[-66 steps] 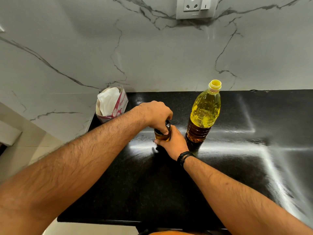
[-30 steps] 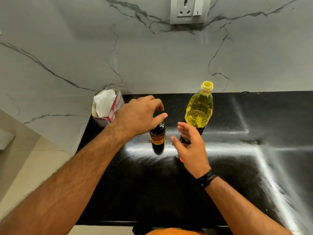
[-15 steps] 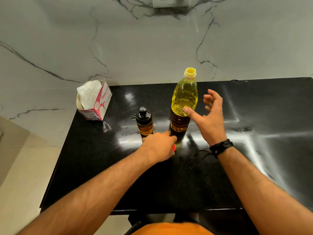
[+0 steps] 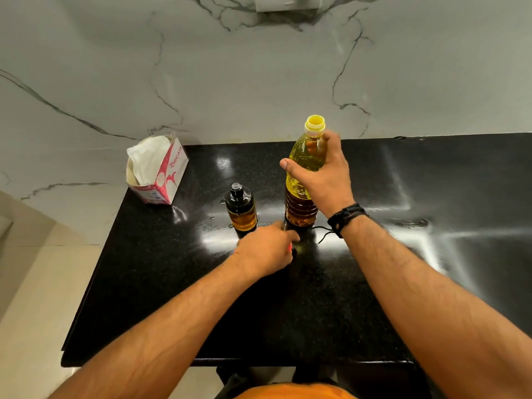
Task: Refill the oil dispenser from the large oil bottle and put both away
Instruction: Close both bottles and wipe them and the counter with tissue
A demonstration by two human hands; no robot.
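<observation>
Fingers of my right hand (image 4: pixel 319 174) are wrapping around the upper body of the large oil bottle (image 4: pixel 302 180), thumb across the front, the rest curling round the far side just below the neck. The bottle is standing upright on the black countertop (image 4: pixel 431 254), and its yellow mouth (image 4: pixel 315 125) is looking open, with no cap on it.

My left hand (image 4: pixel 266 251) is reaching down at the bottle's foot, fingertips closing on something small and red (image 4: pixel 290 246) on the counter, probably the cap. I cannot tell whether I am already pinching it or only touching it, because my own knuckles are covering it.

The oil dispenser (image 4: pixel 241 210) is standing capped just left of the bottle, apart from both hands, with amber oil showing in its lower half.

What is worrying me: the bottle is mostly full and I am holding it high, so if I am tilting or lifting it before the cap is on, oil could be slopping out of the open mouth. A few small droplets are sitting on the counter around the dispenser; if that is oil, the plastic could be slipping in my grip, or the dispenser sliding when nudged. My left wrist is passing close to the dispenser and could be knocking it.

The tissue box (image 4: pixel 158 171) is sitting well off to the left, by the wall. The wall socket (image 4: pixel 288 2) is being cut off by the top edge, and the bottle's base is merging with the dark counter.
</observation>
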